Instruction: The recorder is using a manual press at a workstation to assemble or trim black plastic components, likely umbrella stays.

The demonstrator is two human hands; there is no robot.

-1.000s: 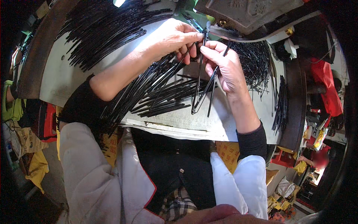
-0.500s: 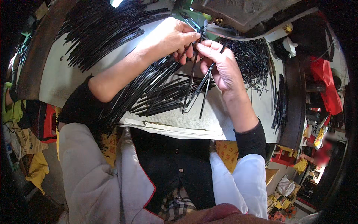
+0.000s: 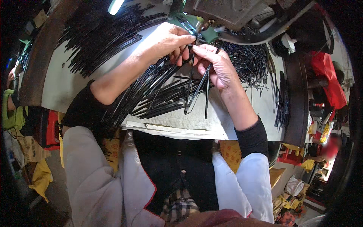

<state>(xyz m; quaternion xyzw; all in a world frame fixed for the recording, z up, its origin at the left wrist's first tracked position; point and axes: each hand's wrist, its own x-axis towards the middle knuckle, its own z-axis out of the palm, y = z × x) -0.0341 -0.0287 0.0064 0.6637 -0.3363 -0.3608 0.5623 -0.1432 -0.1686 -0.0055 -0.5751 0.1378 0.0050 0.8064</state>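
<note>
My left hand (image 3: 168, 43) is closed in a pinch on the upper end of a thin black jointed rod, like an umbrella rib (image 3: 188, 89), just below the machine's working tip (image 3: 199, 28). With thumb and fingers pressed together, my right hand (image 3: 219, 68) grips the same rib close beside the left. The rib's folded lower end hangs over the table, bent at a small joint, with one loose arm pointing down. The exact contact with the machine is hidden behind my fingers. Under my hands lies a bundle of similar black rods (image 3: 160, 98).
A big pile of black rods (image 3: 102, 34) covers the far left of the white table (image 3: 56, 89). Another tangled pile (image 3: 249, 62) lies at right, and a small bunch (image 3: 282, 100) near the right edge. A dark metal machine head (image 3: 227, 11) overhangs the far side. A lamp (image 3: 115, 5) shines there.
Both hands have shifted slightly left in the picture with the rib, as the whole view has moved a little. The rib's arms hang closer together. The grip looks the same.
</note>
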